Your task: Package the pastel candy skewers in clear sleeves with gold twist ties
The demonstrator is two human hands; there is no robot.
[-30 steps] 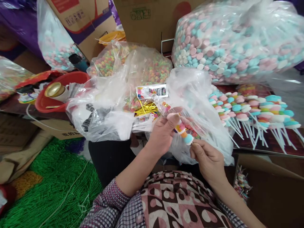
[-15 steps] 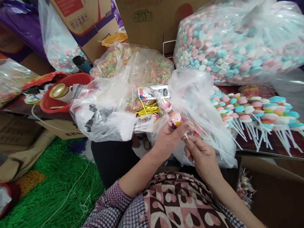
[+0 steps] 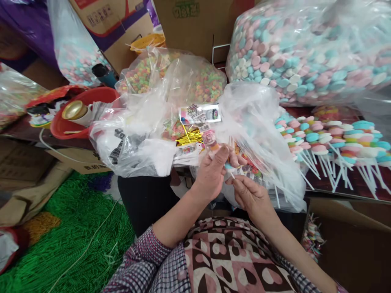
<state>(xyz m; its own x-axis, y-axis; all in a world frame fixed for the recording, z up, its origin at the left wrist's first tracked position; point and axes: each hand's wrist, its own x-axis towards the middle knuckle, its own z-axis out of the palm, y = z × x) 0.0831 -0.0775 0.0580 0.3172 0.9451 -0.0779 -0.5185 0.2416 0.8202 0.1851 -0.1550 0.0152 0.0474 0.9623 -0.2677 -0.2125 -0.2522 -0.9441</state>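
Candy skewer (image 3: 220, 158) sits between both hands, over the lap, just in front of the tabletop (image 3: 351, 188) edge. Left hand (image 3: 211, 175) is closed around the candy end, thumb on top, with a clear sleeve (image 3: 210, 138) around it. Right hand (image 3: 249, 194) is pinched narrow on the white stick (image 3: 231, 175) at the lower end

Step, as I read it: bagging one skewer; candy looks mostly inside the sleeve, neck not yet closed. How far it's seated, can't tell, the fingers cover it

Next move calls for: keeping the stick pinch firm, gathering the sleeve mouth tight around the stick, then a free hand for a tie. Gold twist ties (image 3: 188, 138) lie just beyond the left hand, among printed label cards (image 3: 200, 114)

Further out: loose clear bag (image 3: 259, 134) behind the hands, row of unwrapped skewers (image 3: 330, 140) at right on the tabletop, big sack of pink, white and blue discs (image 3: 305, 49) behind them, bag of small coloured rings (image 3: 183, 81) centre, red basin (image 3: 82, 114) at left
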